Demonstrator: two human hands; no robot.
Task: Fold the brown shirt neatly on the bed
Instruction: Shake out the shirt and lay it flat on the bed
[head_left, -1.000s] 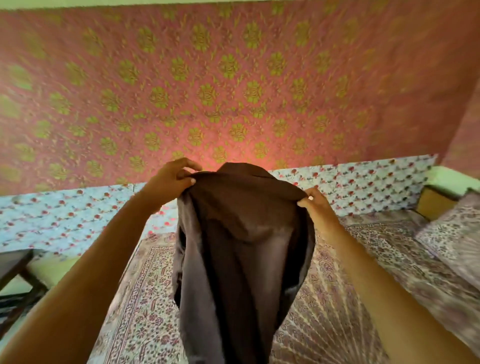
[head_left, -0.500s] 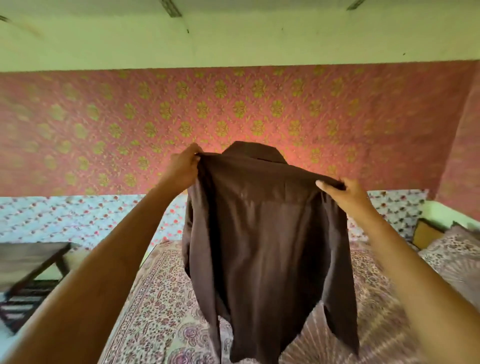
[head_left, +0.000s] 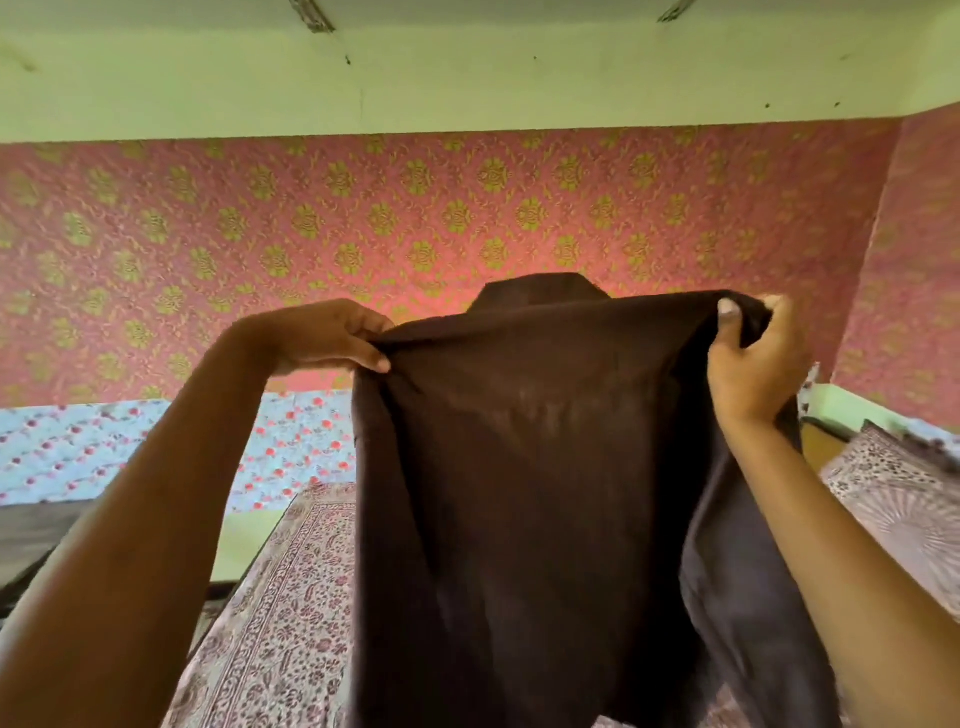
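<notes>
The brown shirt (head_left: 540, 478) hangs in the air in front of me, its back toward me and the collar at the top. My left hand (head_left: 332, 338) pinches the left shoulder seam. My right hand (head_left: 753, 358) grips the right shoulder, fingers curled over the fabric. The shirt is stretched flat between both hands and its hem drops out of view at the bottom. The bed (head_left: 280, 623), covered with a patterned floral sheet, lies below and behind the shirt, mostly hidden by it.
A pink wall with green floral motifs rises behind the bed. A light blue flowered cloth (head_left: 156, 447) runs along the wall's base. A dark wooden bench (head_left: 31, 540) stands at the left. A patterned pillow (head_left: 898, 488) sits at the right.
Both hands have moved apart and higher, spreading the shirt from a bunched hang to a flat, wide one. The view has tilted up, showing more ceiling.
</notes>
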